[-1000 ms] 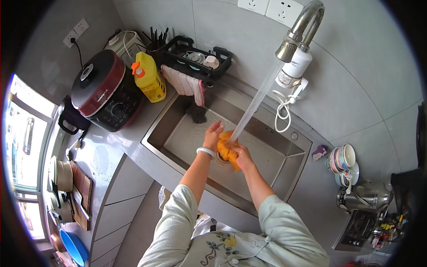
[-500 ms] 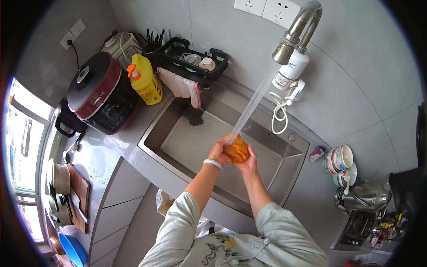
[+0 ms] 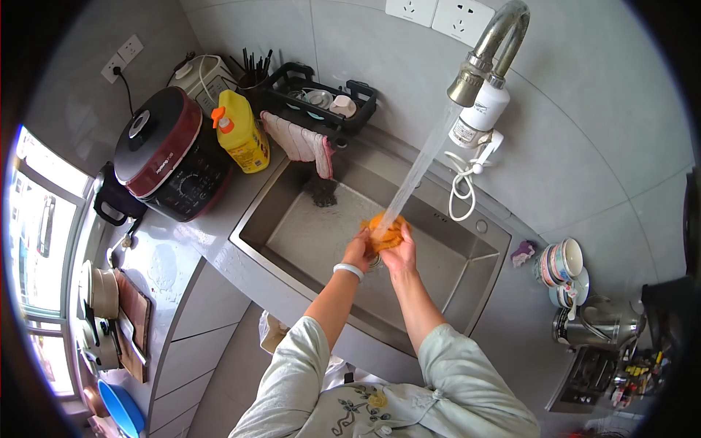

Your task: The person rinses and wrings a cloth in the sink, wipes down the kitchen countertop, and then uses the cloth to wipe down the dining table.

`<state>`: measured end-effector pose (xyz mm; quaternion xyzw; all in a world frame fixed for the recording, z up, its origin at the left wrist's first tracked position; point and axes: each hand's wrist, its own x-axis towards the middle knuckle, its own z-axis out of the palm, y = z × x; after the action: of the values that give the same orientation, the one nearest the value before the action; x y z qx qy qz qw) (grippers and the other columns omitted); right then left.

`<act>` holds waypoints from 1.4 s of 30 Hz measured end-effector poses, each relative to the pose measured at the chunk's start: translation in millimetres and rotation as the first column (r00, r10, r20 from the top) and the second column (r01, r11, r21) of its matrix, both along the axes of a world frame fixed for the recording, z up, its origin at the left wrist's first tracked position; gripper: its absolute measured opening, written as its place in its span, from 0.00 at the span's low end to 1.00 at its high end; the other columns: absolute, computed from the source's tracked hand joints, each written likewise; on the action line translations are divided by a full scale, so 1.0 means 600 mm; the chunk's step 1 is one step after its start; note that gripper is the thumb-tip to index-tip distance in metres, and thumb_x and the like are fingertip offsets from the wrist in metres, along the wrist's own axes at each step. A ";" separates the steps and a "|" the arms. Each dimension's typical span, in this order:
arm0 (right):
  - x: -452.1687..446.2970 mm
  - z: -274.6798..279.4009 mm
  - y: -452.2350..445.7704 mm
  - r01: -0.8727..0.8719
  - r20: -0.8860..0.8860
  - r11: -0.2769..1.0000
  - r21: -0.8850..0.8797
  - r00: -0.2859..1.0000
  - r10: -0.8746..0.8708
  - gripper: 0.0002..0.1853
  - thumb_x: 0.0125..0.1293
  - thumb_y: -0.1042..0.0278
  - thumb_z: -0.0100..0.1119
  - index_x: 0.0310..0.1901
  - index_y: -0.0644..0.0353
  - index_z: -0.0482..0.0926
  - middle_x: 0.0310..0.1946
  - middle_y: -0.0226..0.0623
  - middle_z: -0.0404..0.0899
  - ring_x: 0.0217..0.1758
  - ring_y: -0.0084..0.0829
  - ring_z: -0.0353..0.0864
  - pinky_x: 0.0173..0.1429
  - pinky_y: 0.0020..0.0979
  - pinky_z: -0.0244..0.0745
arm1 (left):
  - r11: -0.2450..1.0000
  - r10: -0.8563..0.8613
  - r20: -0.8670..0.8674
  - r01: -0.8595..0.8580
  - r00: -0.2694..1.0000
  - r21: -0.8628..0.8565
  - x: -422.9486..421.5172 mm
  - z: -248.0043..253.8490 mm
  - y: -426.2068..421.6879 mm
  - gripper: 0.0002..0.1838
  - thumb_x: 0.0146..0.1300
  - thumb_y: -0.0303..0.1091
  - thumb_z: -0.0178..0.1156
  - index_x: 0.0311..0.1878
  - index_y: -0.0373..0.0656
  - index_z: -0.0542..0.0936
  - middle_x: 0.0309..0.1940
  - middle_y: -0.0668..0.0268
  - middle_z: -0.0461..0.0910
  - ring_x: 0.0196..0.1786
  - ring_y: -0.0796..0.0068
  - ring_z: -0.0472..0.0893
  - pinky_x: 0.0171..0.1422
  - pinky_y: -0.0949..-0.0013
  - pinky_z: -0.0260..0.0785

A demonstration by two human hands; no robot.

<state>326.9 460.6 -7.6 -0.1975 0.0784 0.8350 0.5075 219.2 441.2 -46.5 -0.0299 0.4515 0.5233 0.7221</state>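
Observation:
An orange cloth is bunched between my two hands above the steel sink. Water runs down onto it from the faucet. My left hand, with a pale bangle at the wrist, closes on the cloth's left side. On the right side my right hand grips the cloth, palm partly turned up. Some fingertips are hidden by the cloth and the water stream.
Left of the sink stand a yellow detergent bottle and a pressure cooker. A striped towel hangs below a black rack. A dark scrubber lies in the sink's far left corner. Stacked bowls stand at right.
Both hands have drawn closer together, the right one moving a little left. The cloth is now more gathered and flattened under the running water.

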 end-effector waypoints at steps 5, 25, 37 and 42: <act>-0.036 0.003 -0.008 -0.455 0.733 0.853 0.256 0.666 0.136 0.26 0.60 0.72 0.54 0.61 0.63 0.64 0.60 0.40 0.66 0.63 0.32 0.64 0.66 0.29 0.56 | 0.968 0.098 -0.012 -0.093 0.995 0.232 0.005 0.026 -0.012 0.37 0.59 0.68 0.42 0.57 0.46 0.69 0.56 0.62 0.71 0.60 0.61 0.68 0.65 0.55 0.56; -0.011 -0.036 0.002 -0.109 0.222 0.992 -0.061 0.968 0.120 0.13 0.65 0.64 0.51 0.48 0.59 0.72 0.44 0.36 0.76 0.50 0.37 0.75 0.57 0.45 0.67 | 0.973 0.093 -0.105 -0.113 0.990 -0.201 -0.030 0.037 -0.031 0.20 0.65 0.49 0.48 0.55 0.49 0.70 0.49 0.64 0.75 0.54 0.58 0.72 0.64 0.54 0.57; 0.067 0.120 0.044 -0.207 0.813 0.948 0.242 0.577 -0.081 0.14 0.54 0.73 0.59 0.44 0.57 0.73 0.38 0.31 0.76 0.45 0.26 0.75 0.51 0.38 0.69 | 0.968 0.186 0.448 -0.242 0.875 0.072 0.036 0.030 0.025 0.21 0.68 0.45 0.36 0.51 0.40 0.71 0.46 0.58 0.75 0.50 0.58 0.75 0.55 0.53 0.69; 0.138 0.260 0.102 0.086 0.591 0.871 0.483 0.702 -0.397 0.21 0.56 0.78 0.54 0.53 0.68 0.66 0.42 0.43 0.74 0.50 0.35 0.74 0.61 0.40 0.66 | 0.957 0.170 0.486 -0.262 0.857 0.127 0.022 0.110 0.012 0.20 0.66 0.44 0.39 0.51 0.40 0.69 0.48 0.53 0.74 0.50 0.53 0.75 0.53 0.52 0.69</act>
<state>409.5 521.7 148.4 -0.3597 -0.2663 0.6261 0.6385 232.3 448.3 19.7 -0.1381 0.2053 0.6185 0.7458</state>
